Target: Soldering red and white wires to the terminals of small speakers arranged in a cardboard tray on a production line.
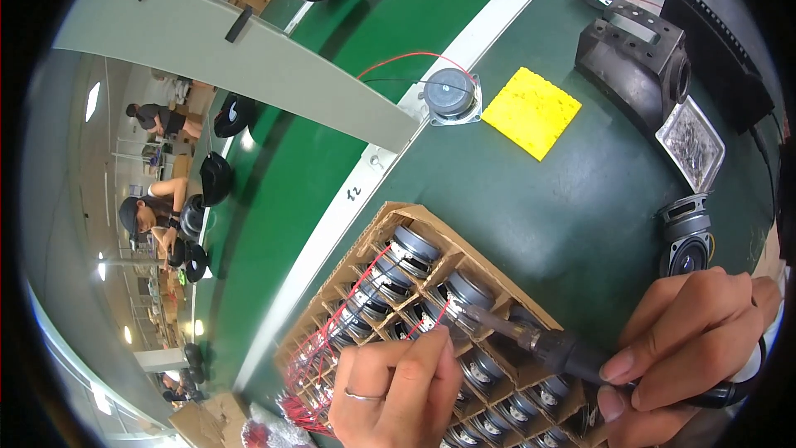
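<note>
Iron [572, 357] is gripped in right hand [692, 348]; left hand [398, 382] pinches closed, contents unclear; I judge speaker [469, 289] being soldered, next needing steadiness.

The lower edge crops the cardboard box [456, 242].

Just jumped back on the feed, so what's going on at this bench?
The person's right hand holds a soldering iron, its tip close to a speaker in a divided cardboard box; contact is hard to tell. The left hand has its fingertips at a red wire beside that speaker, though whether they pinch it is unclear. Farther up the bench lies a yellow pad.
</note>
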